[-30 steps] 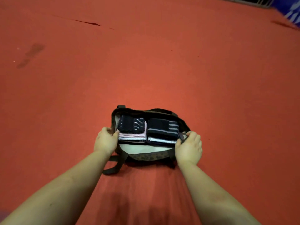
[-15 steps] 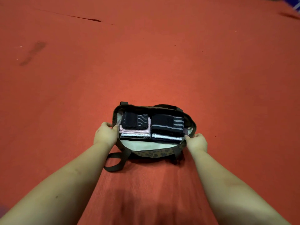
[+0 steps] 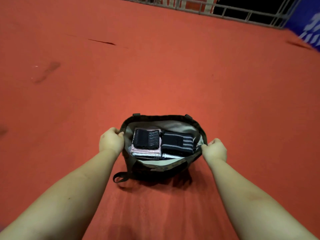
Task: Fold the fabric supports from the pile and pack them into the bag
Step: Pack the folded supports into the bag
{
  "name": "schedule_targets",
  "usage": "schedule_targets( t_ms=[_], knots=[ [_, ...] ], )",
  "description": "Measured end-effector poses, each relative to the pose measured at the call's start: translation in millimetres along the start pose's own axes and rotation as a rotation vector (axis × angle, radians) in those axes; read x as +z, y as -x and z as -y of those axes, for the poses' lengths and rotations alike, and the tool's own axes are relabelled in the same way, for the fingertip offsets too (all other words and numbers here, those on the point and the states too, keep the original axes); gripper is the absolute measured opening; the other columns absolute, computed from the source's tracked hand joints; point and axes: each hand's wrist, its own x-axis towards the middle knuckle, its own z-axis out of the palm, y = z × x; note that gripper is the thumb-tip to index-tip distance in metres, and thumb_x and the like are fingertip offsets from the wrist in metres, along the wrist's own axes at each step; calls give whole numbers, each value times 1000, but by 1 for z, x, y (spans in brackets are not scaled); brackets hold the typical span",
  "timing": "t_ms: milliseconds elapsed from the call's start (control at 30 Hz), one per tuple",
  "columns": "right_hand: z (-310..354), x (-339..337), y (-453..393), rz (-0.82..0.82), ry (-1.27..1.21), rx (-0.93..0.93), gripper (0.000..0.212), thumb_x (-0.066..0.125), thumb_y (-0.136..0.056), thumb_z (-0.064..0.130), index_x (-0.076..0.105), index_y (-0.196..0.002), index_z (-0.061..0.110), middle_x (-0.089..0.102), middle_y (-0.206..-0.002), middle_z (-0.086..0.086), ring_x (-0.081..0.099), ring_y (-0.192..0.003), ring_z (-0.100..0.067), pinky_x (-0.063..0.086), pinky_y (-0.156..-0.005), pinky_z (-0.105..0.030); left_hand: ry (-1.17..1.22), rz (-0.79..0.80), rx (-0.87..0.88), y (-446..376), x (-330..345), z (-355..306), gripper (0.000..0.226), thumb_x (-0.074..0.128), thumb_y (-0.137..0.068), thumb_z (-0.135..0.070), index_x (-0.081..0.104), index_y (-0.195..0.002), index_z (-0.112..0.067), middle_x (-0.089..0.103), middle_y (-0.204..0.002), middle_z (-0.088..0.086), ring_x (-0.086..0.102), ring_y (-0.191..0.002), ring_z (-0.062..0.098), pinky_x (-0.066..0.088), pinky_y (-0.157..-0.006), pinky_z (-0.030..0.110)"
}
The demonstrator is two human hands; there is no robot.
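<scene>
— Since you have the view, start at the bag's left side: what is there?

— Left of the bag [image 3: 156,168], the left hand [image 3: 110,142] has its fingers curled over the rim, gripping the soft dark cloth edge. The bag stands on a red floor [image 3: 155,75] with a matte, slightly scuffed surface.

— And inside the bag?

— Pale lining, and two stacks side by side. The left stack [image 3: 146,146] is a flat rectangular pile: a black ribbed piece with thin light lines on top, pink and white folded layers below. The right stack [image 3: 178,144] is topped by a black piece with grey stripes running along its length, white layers under it.

— Which way does the bag run?

— Its mouth faces up; its long axis runs left to right across the person. A dark strap loop [image 3: 120,178] lies on the floor at the bag's near left corner.

— The right side?

— The right hand [image 3: 214,149] pinches the rim there in a closed fist, pulling the mouth wide.

— Any writing?

— Beyond the bag, far right, a blue panel [image 3: 310,25] bears white marks, too blurred to read, beside a metal railing [image 3: 233,12].
</scene>
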Motion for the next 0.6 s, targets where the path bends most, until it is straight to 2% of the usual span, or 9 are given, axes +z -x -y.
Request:
schedule_targets(
  t_ms=[100, 200, 400, 500, 600],
  knots=[
    [20, -24, 20, -19, 2, -45, 33, 52, -92, 12, 33, -66, 18, 59, -118, -21, 55, -110, -33, 41, -82, -30, 41, -40, -8, -4, -16, -12, 20, 53, -93, -21, 63, -98, -4, 65, -105, 20, 55, -103, 35, 38, -78, 31],
    [34, -43, 35, -42, 22, -85, 38, 49, -93, 9, 27, -63, 19, 57, -121, -22, 54, -112, -34, 41, -84, -31, 53, -64, 22, -8, -30, -22, 20, 53, -93, -21, 64, -99, -4, 65, -106, 19, 55, -104, 34, 37, -78, 30],
    [50, -66, 42, -31, 32, -123, 38, 47, -94, 12, 26, -63, 19, 57, -122, -22, 54, -112, -34, 41, -82, -31, 70, -90, 43, -14, -43, -35, 19, 56, -92, -20, 66, -99, -5, 66, -106, 18, 56, -105, 34, 40, -81, 32],
    [47, -71, 42, -14, 60, -139, 32, 49, -94, 12, 33, -66, 16, 57, -121, -22, 54, -112, -34, 38, -75, -30, 65, -64, 17, -15, -43, -30, 18, 57, -92, -21, 66, -97, -7, 67, -101, 18, 57, -98, 32, 37, -75, 29],
    [32, -65, 36, 51, 102, -112, 9, 51, -93, 15, 45, -89, 9, 60, -113, -20, 57, -109, -32, 31, -69, -24, 32, -5, -32, -11, -38, -19, 18, 56, -92, -25, 65, -96, -9, 68, -94, 16, 59, -91, 30, 38, -72, 29]
  ],
)
